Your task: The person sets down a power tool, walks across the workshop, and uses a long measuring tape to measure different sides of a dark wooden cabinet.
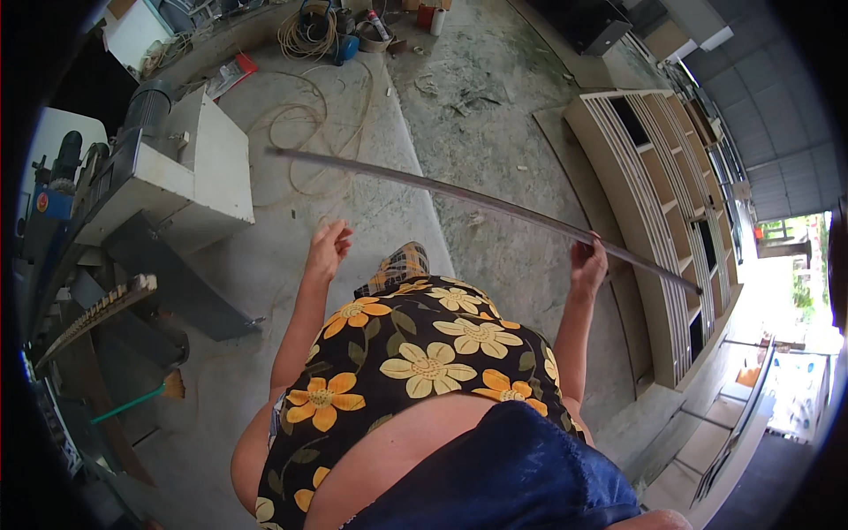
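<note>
A long, thin grey-brown bar (424,184) stretches in front of me, from the white machine at the left toward the shelving at the right. My right hand (588,261) is closed around it nearer its right end. From here I cannot make out whether the bar is metal or wood. My left hand (330,246) hangs below the bar, apart from it, with its fingers loosely curled and partly spread and nothing seen in them.
At my left stands a white machine (216,163) with a motor; a green-handled broom (132,402) is beside it. A coiled hose (309,35) lies on the concrete floor (477,106). A wooden shelf unit (658,203) stands at the right.
</note>
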Motion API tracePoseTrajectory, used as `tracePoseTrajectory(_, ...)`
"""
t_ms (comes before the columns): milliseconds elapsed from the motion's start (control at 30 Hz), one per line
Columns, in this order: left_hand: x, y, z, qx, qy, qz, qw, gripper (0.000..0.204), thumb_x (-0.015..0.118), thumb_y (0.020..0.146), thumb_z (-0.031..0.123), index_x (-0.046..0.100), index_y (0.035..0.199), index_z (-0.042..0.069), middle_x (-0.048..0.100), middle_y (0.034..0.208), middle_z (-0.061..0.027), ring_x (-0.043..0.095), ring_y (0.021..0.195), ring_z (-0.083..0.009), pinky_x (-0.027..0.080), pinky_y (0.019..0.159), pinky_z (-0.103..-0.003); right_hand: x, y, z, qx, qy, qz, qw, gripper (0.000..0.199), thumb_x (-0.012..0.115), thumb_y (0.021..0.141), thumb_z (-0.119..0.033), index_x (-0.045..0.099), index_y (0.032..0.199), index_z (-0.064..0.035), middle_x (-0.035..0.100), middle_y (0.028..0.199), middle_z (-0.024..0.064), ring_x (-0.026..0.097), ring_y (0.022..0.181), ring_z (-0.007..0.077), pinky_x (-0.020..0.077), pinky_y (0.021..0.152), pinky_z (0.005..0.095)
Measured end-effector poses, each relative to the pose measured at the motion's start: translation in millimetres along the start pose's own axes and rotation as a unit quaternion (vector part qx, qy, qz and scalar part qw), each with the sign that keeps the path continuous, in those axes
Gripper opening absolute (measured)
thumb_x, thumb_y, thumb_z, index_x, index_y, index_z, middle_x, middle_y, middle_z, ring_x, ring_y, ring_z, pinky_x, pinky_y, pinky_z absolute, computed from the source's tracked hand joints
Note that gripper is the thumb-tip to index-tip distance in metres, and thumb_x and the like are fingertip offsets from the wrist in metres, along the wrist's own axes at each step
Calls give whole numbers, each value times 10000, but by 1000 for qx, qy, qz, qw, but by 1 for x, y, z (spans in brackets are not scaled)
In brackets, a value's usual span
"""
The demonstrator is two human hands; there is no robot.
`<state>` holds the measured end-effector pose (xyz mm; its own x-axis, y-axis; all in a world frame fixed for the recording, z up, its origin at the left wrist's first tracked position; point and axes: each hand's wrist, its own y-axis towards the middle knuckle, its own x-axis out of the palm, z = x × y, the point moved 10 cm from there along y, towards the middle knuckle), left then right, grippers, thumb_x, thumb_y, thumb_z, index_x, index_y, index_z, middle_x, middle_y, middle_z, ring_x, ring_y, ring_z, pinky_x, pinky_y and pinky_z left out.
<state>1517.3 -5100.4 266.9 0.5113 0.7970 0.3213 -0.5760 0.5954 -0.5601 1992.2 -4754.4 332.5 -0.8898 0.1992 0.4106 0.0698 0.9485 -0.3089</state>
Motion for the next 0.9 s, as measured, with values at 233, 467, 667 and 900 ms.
tracePoseTrajectory(233, 81, 123, 27, -43, 12, -16, 999, 367, 651, 828, 281, 537, 1128, 103, 592, 939, -13, 536, 671, -73, 439, 614, -202, 169, 128, 55, 45, -6, -109, 993, 198, 499, 870, -162, 611, 995, -58, 616, 784, 32, 603, 694, 143, 523, 617, 282)
tracePoseTrajectory(467, 288, 280, 70, -92, -21, -188, 978, 366, 636, 846, 259, 513, 1148, 93, 586, 973, -36, 536, 715, -89, 446, 638, -216, 221, 260, 70, 62, 17, -97, 993, 186, 489, 890, -166, 590, 995, -51, 604, 809, 39, 614, 703, 141, 532, 594, 292)
tracePoseTrajectory(667, 471, 392, 91, -99, -38, -272, 957, 143, 626, 858, 254, 586, 882, 119, 634, 852, -43, 558, 650, -92, 446, 577, -224, 221, 388, 47, 55, 51, -28, 997, 182, 523, 879, -163, 588, 1002, -46, 618, 811, 50, 641, 730, 157, 557, 615, 289)
tracePoseTrajectory(900, 661, 530, 108, 15, -17, -303, 953, 297, 552, 905, 318, 632, 1025, 59, 625, 765, -22, 540, 615, -73, 414, 552, -209, 235, 585, 17, 50, 55, -26, 997, 188, 520, 873, -167, 599, 1008, -61, 633, 805, 56, 644, 743, 158, 560, 609, 293)
